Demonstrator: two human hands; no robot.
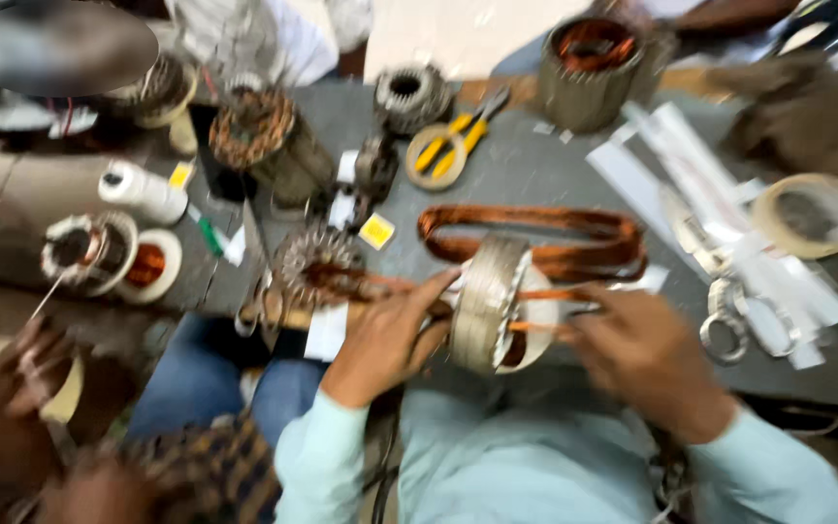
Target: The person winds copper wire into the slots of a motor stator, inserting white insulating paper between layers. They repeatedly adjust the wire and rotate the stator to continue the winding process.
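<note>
Both hands grasp a ribbed metal stator (485, 303) at the grey tabletop's (526, 170) near edge: left hand (390, 335) on its side, right hand (637, 349) pinching glossy copper coil (535, 238) strands.

This is a motor-rewinding workshop. The grey workbench (526, 165) is crowded with stator cores: a tall one with copper windings (586, 70) at the far edge, a toothed laminated core (410, 95), another wound stator (256, 126) and smaller ones (89, 250) to the side. A long loop of copper winding wire (535, 238) lies on the bench among yellow-handled pliers (450, 144), scissors (720, 291), a roll of tape (807, 215) and strips of white insulation paper (676, 146). The view is blurred
</note>
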